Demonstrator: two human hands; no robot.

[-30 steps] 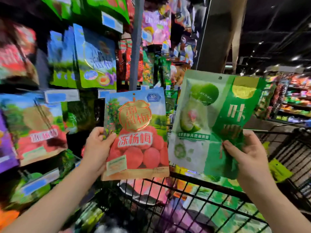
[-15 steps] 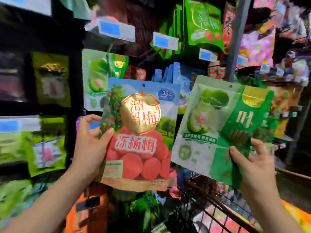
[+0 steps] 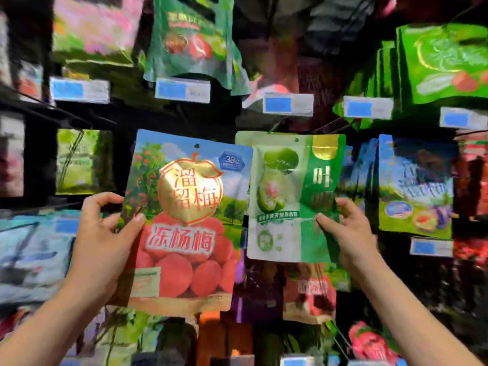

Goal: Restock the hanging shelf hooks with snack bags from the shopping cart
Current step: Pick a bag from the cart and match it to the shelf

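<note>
Holding two snack bags up before the hanging display: left hand [image 3: 103, 236] pinches the red bayberry bag [image 3: 184, 225] by its left edge, thumb on front; right hand [image 3: 348, 233] pinches the green plum bag [image 3: 293, 196] at its right edge. Bags upright, side by side, edges overlapping slightly. Blue price tags [image 3: 182, 89] line the blurred hooks above.

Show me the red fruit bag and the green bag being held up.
red fruit bag [image 3: 184, 225]: head view, centre of its front.
green bag [image 3: 289, 200]: head view, centre of its front.
</note>
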